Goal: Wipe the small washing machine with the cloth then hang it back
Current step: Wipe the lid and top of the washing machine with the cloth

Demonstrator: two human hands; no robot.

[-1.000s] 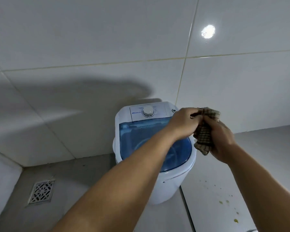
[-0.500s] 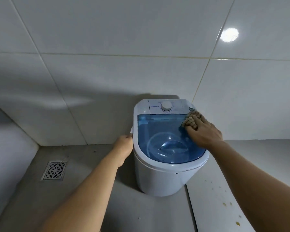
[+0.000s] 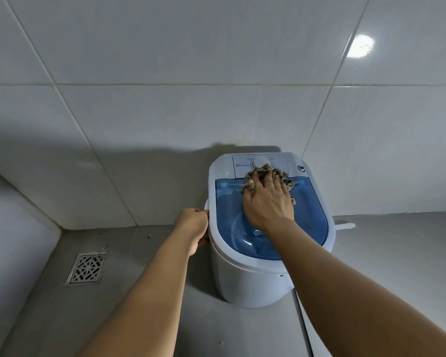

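Note:
A small white washing machine [image 3: 245,282] with a clear blue lid [image 3: 312,217] stands on the grey floor against the tiled wall. Its white dial sits on the control panel at the back. My right hand [image 3: 267,202] presses a brown checked cloth [image 3: 285,176] flat on the lid's rear edge, just under the dial. My left hand [image 3: 192,226] grips the machine's left side handle. The cloth is mostly hidden under my fingers.
A square metal floor drain [image 3: 86,269] lies at the left. White tiled walls [image 3: 165,112] meet in a corner at the far left. A white hose end [image 3: 345,226] sticks out right of the machine. A floor joint runs from the machine's base toward me.
The cloth went from both hands to my right hand alone, which slid it from the lid's right edge to the middle under the dial. My left hand took hold of the machine's left side.

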